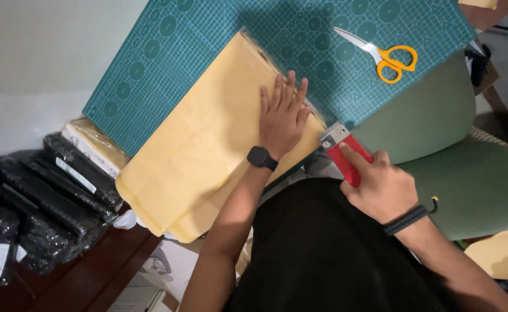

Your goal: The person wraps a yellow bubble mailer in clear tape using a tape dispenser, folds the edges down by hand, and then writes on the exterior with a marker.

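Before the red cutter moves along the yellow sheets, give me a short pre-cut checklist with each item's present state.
1. Left hand flat on the yellow sheets: ok.
2. Right hand gripping the red cutter, its metal head at the sheets' edge: ok.
3. Sheets backed by the green cutting mat: not ok, the near end overhangs the mat.
4. Left fingers away from the cutter head: cannot tell, they lie close to that edge.
5. Blade extended: cannot tell.
6. Orange-handled scissors away from the sheets: ok.
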